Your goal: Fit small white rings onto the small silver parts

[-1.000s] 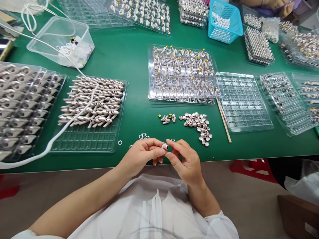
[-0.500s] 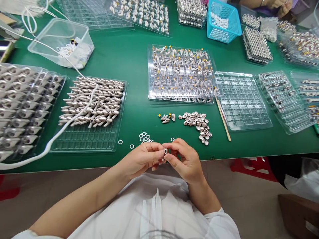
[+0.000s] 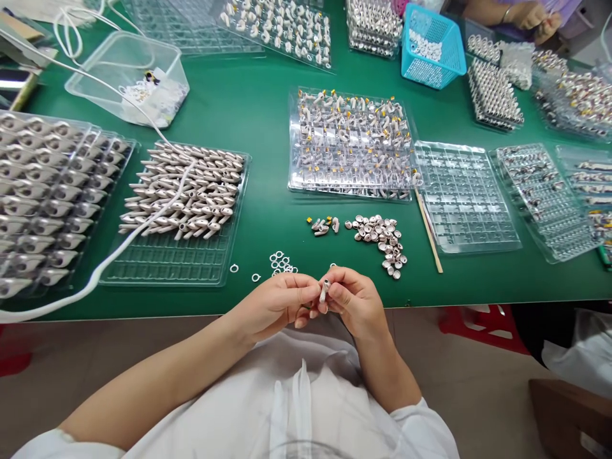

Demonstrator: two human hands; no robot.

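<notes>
A small silvery-beige earbud shell [image 3: 324,292] with a dark round opening at its top is held upright just off the table's front edge. My right hand [image 3: 356,298] pinches it between thumb and fingers. From the other side, the closed fingertips of my left hand [image 3: 282,301] press against the same shell. Behind my left hand lie several white rings [image 3: 279,260], one partly covered by my fingers. Farther back sit a few stem-like pieces with yellow tabs [image 3: 322,225] and a heap of round beige caps [image 3: 380,236].
On the left, a tray of beige stems [image 3: 186,191] lies under a white cable [image 3: 119,255]. A filled clear tray [image 3: 351,143] sits ahead, a clear tray [image 3: 466,197] and wooden stick [image 3: 430,236] to its right. A blue basket [image 3: 433,48] and another person's hands [image 3: 535,16] are farther back.
The earbud shell has turned from its opening facing me to standing upright, with its stem showing. Both hands have shifted slightly right. The view has moved a little.
</notes>
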